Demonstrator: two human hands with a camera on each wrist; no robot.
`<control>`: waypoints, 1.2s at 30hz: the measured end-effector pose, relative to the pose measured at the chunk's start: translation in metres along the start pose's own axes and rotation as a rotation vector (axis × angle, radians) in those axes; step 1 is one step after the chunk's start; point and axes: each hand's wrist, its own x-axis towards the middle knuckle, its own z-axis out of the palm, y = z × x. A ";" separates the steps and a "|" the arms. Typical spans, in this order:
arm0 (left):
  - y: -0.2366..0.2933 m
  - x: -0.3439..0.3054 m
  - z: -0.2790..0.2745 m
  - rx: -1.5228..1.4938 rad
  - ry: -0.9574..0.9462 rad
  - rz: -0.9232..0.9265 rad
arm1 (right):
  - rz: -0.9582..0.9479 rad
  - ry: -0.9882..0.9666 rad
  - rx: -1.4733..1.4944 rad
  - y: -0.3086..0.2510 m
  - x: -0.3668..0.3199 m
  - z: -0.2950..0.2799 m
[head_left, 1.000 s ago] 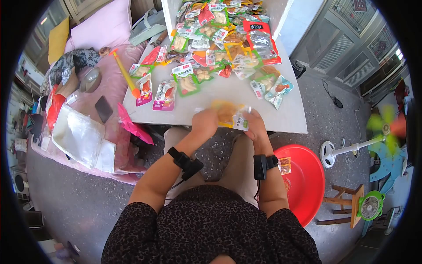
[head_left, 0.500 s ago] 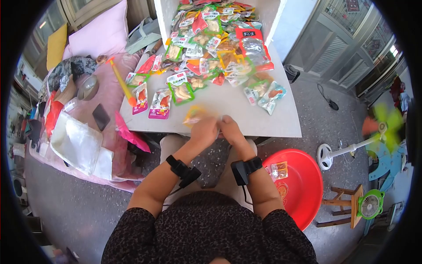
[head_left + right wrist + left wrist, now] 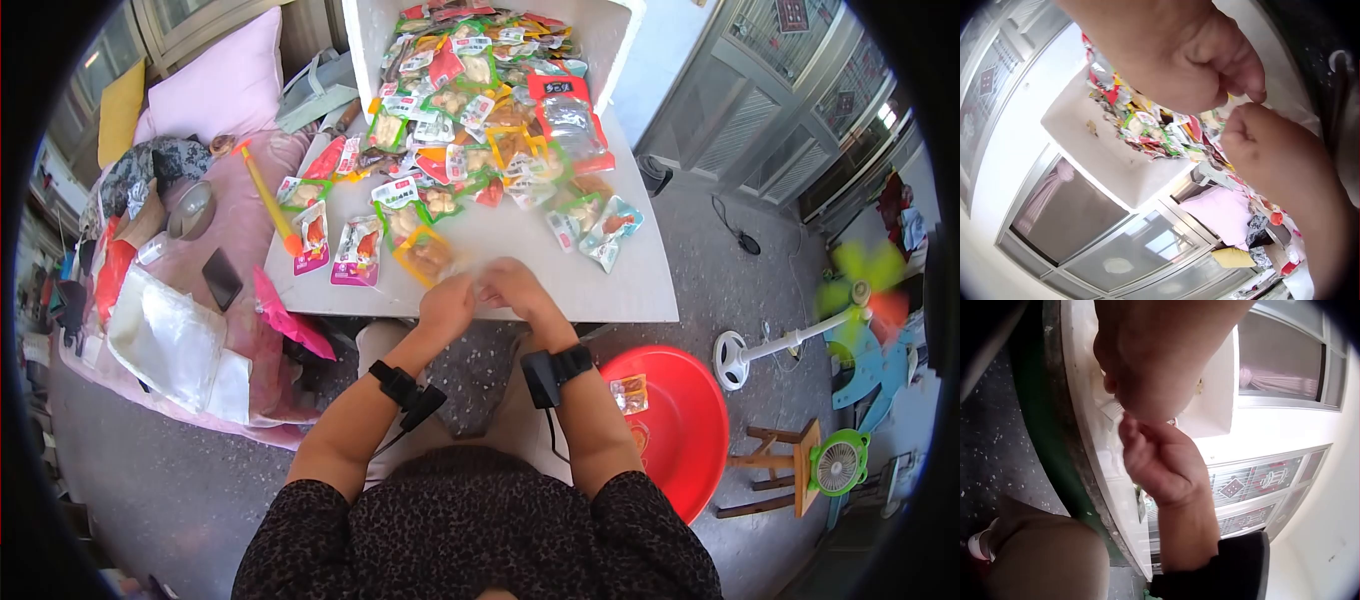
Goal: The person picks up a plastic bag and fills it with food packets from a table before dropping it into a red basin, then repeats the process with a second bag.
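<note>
A snack pack with a yellow-orange border (image 3: 425,255) slants above the table front, overlapping a green-edged pack (image 3: 400,208). My left hand (image 3: 447,303) is at the pack's near end, fingers curled in on its pale edge. Close beside it, my right hand (image 3: 515,287) bends its fingers inward at the same end, blurred. In the right wrist view, the right hand (image 3: 1219,59) and left hand (image 3: 1272,134) meet almost fingertip to fingertip, hiding most of the gripped edge. A white corner (image 3: 1112,409) shows by the left fingers in the left wrist view.
A white foam box (image 3: 625,50) spills a heap of snack packs (image 3: 480,100) onto the table (image 3: 625,290). Two pink-bottomed packs (image 3: 356,250) lie left, a blue-white pack (image 3: 610,232) right. A red basin (image 3: 690,430) holding a pack (image 3: 630,393) stands at lower right.
The yellow-bordered pack has shifted from between both hands to the left, beyond the left hand. The right hand has come in beside the left. Table and box sit lower-left in view.
</note>
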 end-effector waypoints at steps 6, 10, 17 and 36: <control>-0.007 -0.004 0.007 0.007 -0.001 0.044 | -0.815 0.176 -0.498 -0.008 0.082 -0.063; -0.012 -0.005 0.007 -0.004 0.009 0.093 | -0.826 0.554 -1.258 -0.048 0.107 -0.077; -0.009 -0.005 0.003 -0.044 0.014 0.057 | -0.840 0.599 -0.881 -0.049 0.129 -0.068; -0.010 -0.007 0.008 -0.049 0.086 0.129 | -0.802 0.730 -1.619 -0.057 0.134 -0.047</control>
